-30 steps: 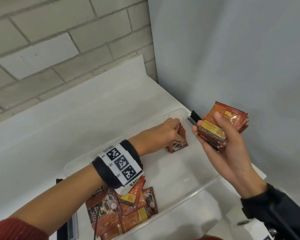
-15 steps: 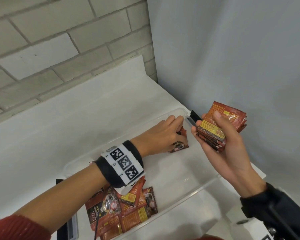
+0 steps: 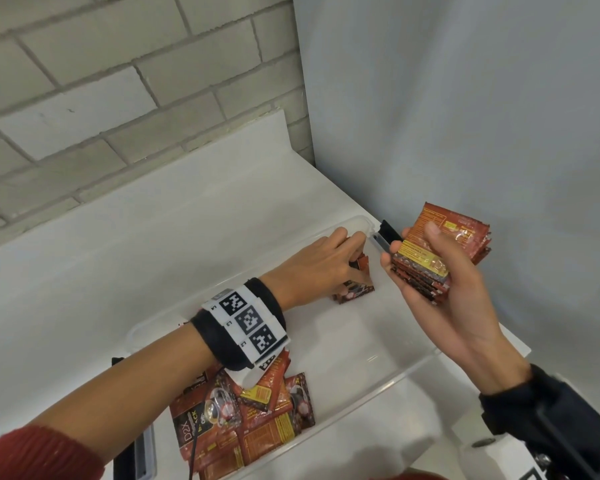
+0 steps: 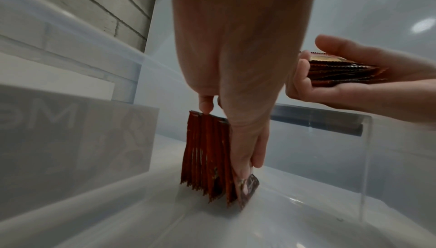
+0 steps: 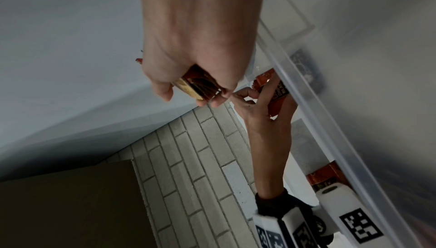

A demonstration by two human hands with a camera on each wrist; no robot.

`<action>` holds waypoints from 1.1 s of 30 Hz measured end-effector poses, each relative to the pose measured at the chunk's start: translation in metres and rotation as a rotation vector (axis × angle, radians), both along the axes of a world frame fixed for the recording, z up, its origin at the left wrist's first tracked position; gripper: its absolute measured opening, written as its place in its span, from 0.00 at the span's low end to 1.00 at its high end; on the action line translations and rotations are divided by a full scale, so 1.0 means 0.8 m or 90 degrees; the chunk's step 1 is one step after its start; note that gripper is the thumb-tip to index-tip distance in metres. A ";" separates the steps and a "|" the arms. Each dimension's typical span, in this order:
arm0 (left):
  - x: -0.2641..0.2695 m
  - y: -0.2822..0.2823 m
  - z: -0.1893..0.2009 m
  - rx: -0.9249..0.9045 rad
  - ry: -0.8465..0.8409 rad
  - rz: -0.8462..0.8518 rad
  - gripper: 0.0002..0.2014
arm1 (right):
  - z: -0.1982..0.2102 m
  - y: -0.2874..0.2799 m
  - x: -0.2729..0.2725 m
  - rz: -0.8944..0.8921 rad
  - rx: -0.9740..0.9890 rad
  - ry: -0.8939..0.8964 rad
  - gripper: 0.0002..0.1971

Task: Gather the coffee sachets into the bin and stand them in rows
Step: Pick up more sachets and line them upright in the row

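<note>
Clear plastic bin (image 3: 378,344) on a white shelf (image 3: 153,258), set in the corner between a brick wall (image 3: 118,81) and a plain grey panel (image 3: 465,98).

Left hand (image 3: 321,265) is down inside the far end of the bin, thumb and fingers closed around a small row of upright sachets (image 4: 207,157). In the left wrist view these stand on edge on the bin floor, packed face to face, the thumb (image 4: 245,149) running down the near face and a fingertip on the top edges. How many stand in the row is hard to say — the edges blur together.

Right hand (image 3: 440,292) is above the bin's right rim, clamped on a held stack of sachets (image 3: 440,247), thumb on top, fingers beneath. The stack lies roughly flat in the palm and is clear of the bin.

At the near end of the bin a loose pile of sachets (image 3: 257,424) lies flat and overlapping, partly under the left forearm — red-brown packs with yellow panels.

A black wristband with a white marker plate (image 3: 246,323) sits on the left wrist. A black clip (image 3: 388,232) shows at the bin's far right corner.
</note>
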State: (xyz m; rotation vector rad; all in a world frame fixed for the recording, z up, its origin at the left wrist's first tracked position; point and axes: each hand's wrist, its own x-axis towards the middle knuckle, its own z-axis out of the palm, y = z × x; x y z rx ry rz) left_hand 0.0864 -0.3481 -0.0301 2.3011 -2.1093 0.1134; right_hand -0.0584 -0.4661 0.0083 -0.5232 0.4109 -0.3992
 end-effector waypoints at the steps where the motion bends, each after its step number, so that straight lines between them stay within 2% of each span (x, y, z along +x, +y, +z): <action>1: 0.000 0.000 -0.001 0.001 -0.002 0.000 0.19 | 0.000 0.000 0.000 0.000 -0.001 -0.001 0.16; 8: 0.000 0.000 0.004 0.015 0.055 -0.004 0.18 | 0.002 0.000 0.000 0.017 -0.013 0.003 0.09; 11: -0.001 0.002 0.010 0.017 0.101 0.006 0.17 | 0.002 -0.002 -0.001 0.030 0.017 -0.006 0.13; 14: -0.001 0.005 0.024 -0.004 0.234 0.055 0.13 | 0.000 -0.004 -0.001 0.053 0.033 -0.022 0.15; 17: 0.000 0.008 0.047 -0.023 0.379 0.151 0.13 | -0.002 -0.004 -0.001 0.066 0.007 -0.001 0.13; 21: -0.014 0.012 0.083 -0.161 0.528 0.191 0.17 | -0.004 -0.005 0.001 0.100 -0.053 -0.004 0.13; 24: -0.026 0.012 0.095 -0.201 0.677 0.199 0.16 | -0.008 -0.006 0.002 0.127 -0.085 -0.010 0.17; 26: -0.029 0.011 0.096 -0.207 0.734 0.203 0.19 | -0.011 -0.005 0.002 0.153 -0.104 -0.025 0.22; 30: -0.032 0.010 0.099 -0.219 0.796 0.206 0.29 | -0.014 -0.006 0.002 0.170 -0.130 -0.022 0.27; 33: -0.030 0.013 0.105 -0.231 0.816 0.197 0.24 | -0.011 -0.004 0.001 0.202 -0.146 -0.042 0.34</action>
